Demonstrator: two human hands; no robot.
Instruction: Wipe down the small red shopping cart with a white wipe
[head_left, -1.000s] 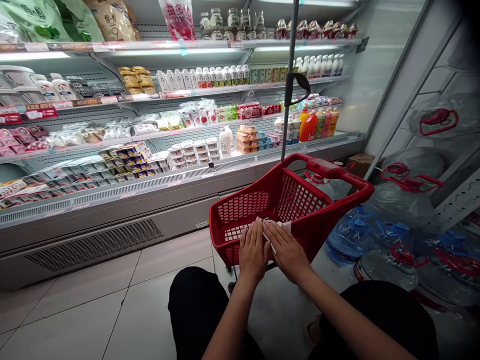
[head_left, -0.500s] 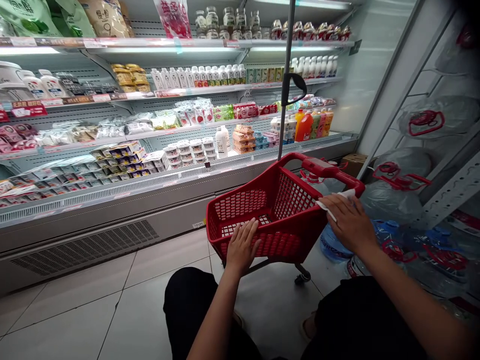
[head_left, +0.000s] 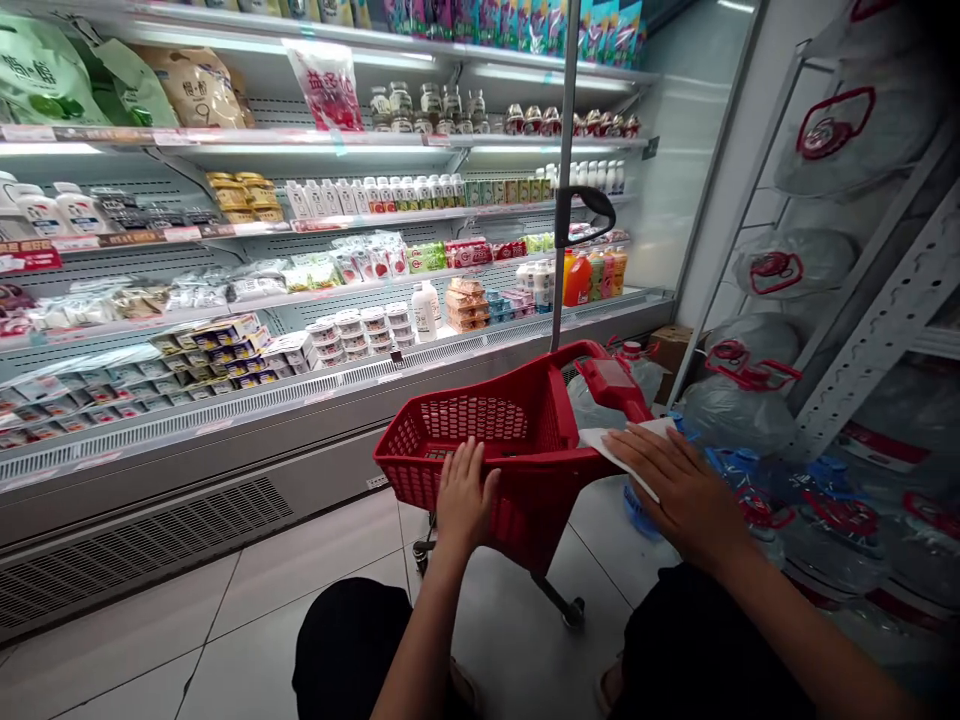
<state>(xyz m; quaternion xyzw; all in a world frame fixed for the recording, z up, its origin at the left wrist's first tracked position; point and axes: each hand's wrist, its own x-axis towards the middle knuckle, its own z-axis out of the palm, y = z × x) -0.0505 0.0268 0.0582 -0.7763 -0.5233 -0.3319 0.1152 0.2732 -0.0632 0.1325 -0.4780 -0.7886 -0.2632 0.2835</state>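
Note:
A red plastic shopping cart [head_left: 532, 505] with lattice sides stands right before my knees. My left hand [head_left: 463, 500] rests on the near rim of its basket, fingers stretched out and thumb apart. Under my right hand [head_left: 679, 490] is a white cloth [head_left: 600, 445], pressed on the cart's corner below the handle [head_left: 611, 380]. The right fingers lie long over the cloth and hide part of it. No goods show in the visible part of the basket. A grey pole with a black loop grip [head_left: 589, 215] rises behind the cart.
A chilled dairy display [head_left: 300, 410] runs along the back, its shelves full of bottles, tubs and pouches. Large water bottles with red handles [head_left: 750, 375] crowd the right side, partly on a metal rack [head_left: 885, 270]. Pale floor tiles [head_left: 315, 560] lie below.
The cart has turned, its handle end swinging nearer to me and a wheel shifting left and closer. Both hands have stayed on it, the right still over the cloth. The view has tilted up.

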